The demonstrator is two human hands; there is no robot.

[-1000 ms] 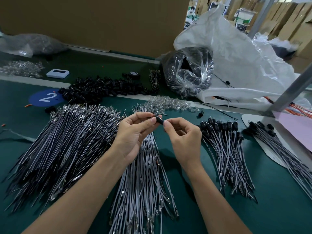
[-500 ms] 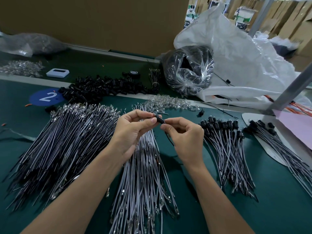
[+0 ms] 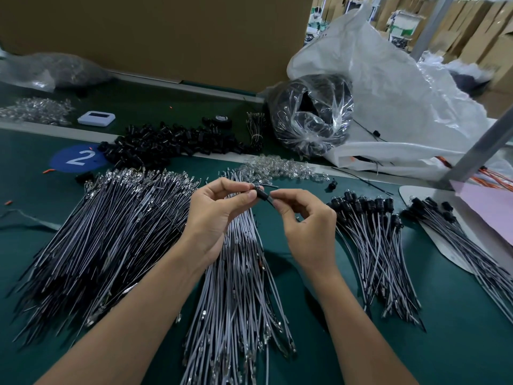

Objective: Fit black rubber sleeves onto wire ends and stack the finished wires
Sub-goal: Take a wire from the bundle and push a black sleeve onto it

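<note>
Left hand (image 3: 213, 218) and right hand (image 3: 308, 232) are raised together, each pinching one end of a black rubber sleeve (image 3: 262, 193) between thumb and forefinger; a thin wire tip (image 3: 270, 187) pokes out just above the sleeve. Bare grey wires (image 3: 238, 287) fan out directly beneath both hands. Sleeved wires (image 3: 372, 237) are stacked just right of the right hand; loose sleeves (image 3: 172, 143) are heaped beyond the left hand

black rubber sleeve (image 3: 262, 193) | on wire end, held above grey wires (image 3: 238, 273) | sleeved stack (image 3: 374, 240) right
</note>
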